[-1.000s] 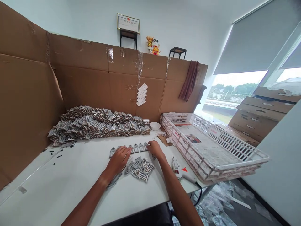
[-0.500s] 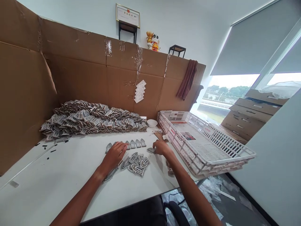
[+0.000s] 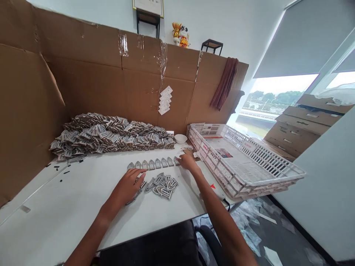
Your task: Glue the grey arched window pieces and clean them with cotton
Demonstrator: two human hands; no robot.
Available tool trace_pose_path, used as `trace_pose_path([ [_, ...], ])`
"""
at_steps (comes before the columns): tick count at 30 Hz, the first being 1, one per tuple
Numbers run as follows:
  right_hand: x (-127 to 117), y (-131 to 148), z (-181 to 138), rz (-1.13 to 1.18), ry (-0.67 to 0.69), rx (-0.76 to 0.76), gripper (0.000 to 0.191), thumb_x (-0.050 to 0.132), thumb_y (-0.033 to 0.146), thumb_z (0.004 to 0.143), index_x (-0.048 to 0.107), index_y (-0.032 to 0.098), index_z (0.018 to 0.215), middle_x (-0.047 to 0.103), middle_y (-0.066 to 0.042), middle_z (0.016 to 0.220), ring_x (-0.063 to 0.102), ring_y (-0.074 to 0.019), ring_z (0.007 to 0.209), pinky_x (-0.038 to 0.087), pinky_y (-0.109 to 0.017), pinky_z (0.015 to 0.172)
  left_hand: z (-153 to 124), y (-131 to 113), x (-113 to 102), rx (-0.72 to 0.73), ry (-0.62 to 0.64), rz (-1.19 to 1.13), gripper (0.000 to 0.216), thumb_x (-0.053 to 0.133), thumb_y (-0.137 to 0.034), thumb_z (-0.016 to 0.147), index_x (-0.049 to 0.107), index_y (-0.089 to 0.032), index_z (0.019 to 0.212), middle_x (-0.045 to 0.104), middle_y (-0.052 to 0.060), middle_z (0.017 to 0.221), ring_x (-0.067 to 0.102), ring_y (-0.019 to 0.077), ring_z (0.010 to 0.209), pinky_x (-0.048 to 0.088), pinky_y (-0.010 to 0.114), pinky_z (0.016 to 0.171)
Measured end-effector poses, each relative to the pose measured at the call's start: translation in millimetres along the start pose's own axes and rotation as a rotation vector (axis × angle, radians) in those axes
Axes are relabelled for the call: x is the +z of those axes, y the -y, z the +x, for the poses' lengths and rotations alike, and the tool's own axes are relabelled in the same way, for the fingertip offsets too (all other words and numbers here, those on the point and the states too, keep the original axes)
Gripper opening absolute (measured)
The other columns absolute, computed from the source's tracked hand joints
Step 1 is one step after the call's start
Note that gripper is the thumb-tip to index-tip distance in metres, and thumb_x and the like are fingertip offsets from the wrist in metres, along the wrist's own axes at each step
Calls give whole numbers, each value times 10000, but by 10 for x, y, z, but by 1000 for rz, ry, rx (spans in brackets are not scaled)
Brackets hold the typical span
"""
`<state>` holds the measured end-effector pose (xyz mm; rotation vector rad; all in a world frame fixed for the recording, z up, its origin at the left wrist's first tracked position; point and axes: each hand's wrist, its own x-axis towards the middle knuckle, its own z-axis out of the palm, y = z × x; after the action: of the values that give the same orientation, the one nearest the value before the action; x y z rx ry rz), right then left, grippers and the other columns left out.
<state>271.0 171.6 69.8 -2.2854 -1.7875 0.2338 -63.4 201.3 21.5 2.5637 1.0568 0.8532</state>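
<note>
A row of grey, arch-shaped pieces (image 3: 151, 164) like small window frames stands out on the white table. My right hand (image 3: 188, 162) is at the row's right end, its fingers closed on the last arch-shaped piece (image 3: 176, 160). Below the row's left end, my left hand (image 3: 128, 186) has its fingers apart over a few more pieces; the hand partly hides them, and no firm grip shows. Between the two hands lies a loose heap of the same pieces (image 3: 163, 186), some overlapping.
A long stack of similar pieces (image 3: 111, 136) lies along the cardboard wall (image 3: 91, 85). Behind the row stands a white bowl (image 3: 181, 139). A white plastic crate (image 3: 235, 181) lined with newspaper takes up the right side. Small black bits (image 3: 61, 180) lie at the left.
My right hand has brought a piece to the right end of the row. My left hand has drawn back from the row toward the pieces nearer me. The view has tilted slightly down.
</note>
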Motion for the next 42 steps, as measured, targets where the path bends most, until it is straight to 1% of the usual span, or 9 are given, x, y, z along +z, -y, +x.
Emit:
trace_pose_path([
  [4, -36, 73, -366, 80, 3, -171, 354, 595, 347, 1160, 733, 148, 1417, 776, -153, 1355, 736, -256, 1239, 539, -412, 1127, -465, -117, -98, -125, 41, 11, 403, 503, -489, 1107, 754, -258, 1322, 788, 69, 1337, 690, 317, 1277, 561, 482, 1108],
  [7, 10, 287, -661, 147, 42, -345, 367, 629, 400, 1144, 759, 198, 1422, 787, -110, 1380, 739, -227, 1225, 516, -322, 1100, -663, -205, -78, -194, 69, 40, 354, 556, -462, 1072, 760, -246, 1265, 792, 79, 1296, 691, 337, 1229, 560, 499, 1085],
  [11, 145, 678, -850, 155, 42, -482, 368, 619, 352, 1145, 760, 159, 1425, 776, -139, 1394, 661, -269, 1349, 431, -368, 1192, -711, -270, -52, -257, 64, 97, 273, 587, -412, 1053, 740, -224, 1177, 800, 97, 1198, 688, 356, 1184, 573, 504, 1032],
  [16, 334, 1184, -722, 81, 86, -566, 335, 653, 304, 1116, 792, 149, 1378, 791, -162, 1337, 674, -300, 1297, 445, -397, 1160, -726, -302, -126, -242, 51, 153, 218, 601, -341, 1062, 716, -227, 1209, 806, 95, 1194, 703, 343, 1155, 595, 473, 973],
  [22, 405, 1501, -553, 10, 159, -573, 300, 737, 310, 1051, 806, 217, 1329, 792, -146, 1346, 731, -311, 1259, 545, -361, 992, -908, -233, -191, -190, 31, 218, 505, 485, 1, 929, 770, -265, 1252, 829, 66, 1293, 664, 391, 1261, 573, 567, 1006],
  [25, 429, 1526, -568, 8, 181, -559, 363, 810, 394, 1008, 791, 222, 1327, 792, -140, 1359, 743, -313, 1259, 558, -347, 972, -1019, -198, -227, -159, 25, 208, 634, 444, 87, 836, 756, -256, 1269, 828, 59, 1289, 696, 341, 1169, 605, 516, 955],
  [28, 478, 1545, -610, 19, 176, -514, 381, 785, 367, 1021, 755, 183, 1354, 785, -167, 1368, 755, -315, 1248, 565, -339, 954, -1077, -186, -265, -103, 36, 165, 670, 396, 134, 762, 734, -258, 1187, 820, 27, 1294, 699, 271, 1223, 619, 436, 1006],
  [36, 549, 1559, -599, 77, 136, -378, 380, 553, 250, 1082, 644, 120, 1428, 827, -197, 1227, 798, -334, 1141, 569, -373, 888, -999, -190, -207, -66, -13, 99, 308, 509, -76, 967, 685, -246, 1155, 769, 70, 1144, 702, 280, 1194, 626, 438, 1025],
  [42, 511, 1470, -543, 70, 141, -340, 376, 515, 215, 1085, 606, 138, 1441, 838, -167, 1213, 808, -299, 1139, 549, -339, 870, -798, -80, -87, -93, -67, 96, 294, 467, -146, 1049, 700, -236, 1205, 762, 85, 1177, 720, 283, 1198, 632, 474, 1040],
])
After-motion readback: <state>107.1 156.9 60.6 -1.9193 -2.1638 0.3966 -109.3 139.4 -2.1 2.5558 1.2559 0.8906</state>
